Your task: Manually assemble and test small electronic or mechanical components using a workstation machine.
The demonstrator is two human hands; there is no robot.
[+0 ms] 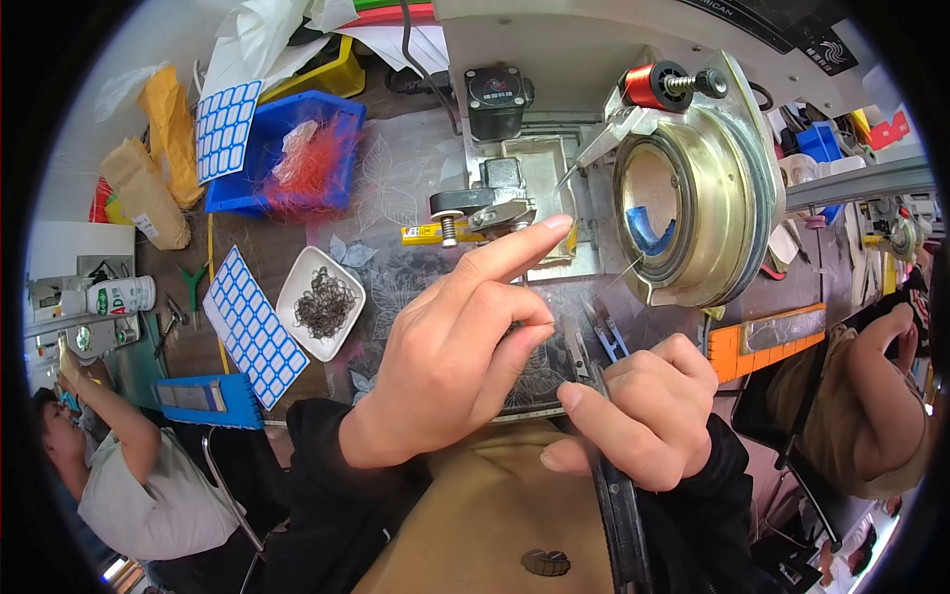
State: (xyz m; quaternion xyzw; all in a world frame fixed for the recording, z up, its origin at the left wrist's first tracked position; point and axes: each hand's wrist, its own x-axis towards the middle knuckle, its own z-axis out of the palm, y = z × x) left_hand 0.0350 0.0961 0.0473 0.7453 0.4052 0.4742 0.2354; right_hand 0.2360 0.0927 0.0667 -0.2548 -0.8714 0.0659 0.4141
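In the middle, my left hand (450, 361) has its index finger stretched toward the machine, while thumb and middle finger pinch together; anything between them is too small to make out. My right hand (643, 411) is lower right, its fingers curled, with thumb and index tips apart; what the curled fingers hold, if anything, is hidden. Just beyond it are a slim metal tool (575, 346) and blue-handled snips (607, 334). Ahead stands a ring winding machine (708, 208) with a red wire spool (655, 86). A blue ring-shaped piece (648, 235) sits inside its metal ring.
A white dish (288, 297) of dark curled bits stands left, beside blue-and-white label sheets (247, 327). Behind is a blue bin (233, 198) with red wire scraps. An orange tray (722, 351) lies right. Other people sit left (163, 495) and right (851, 406).
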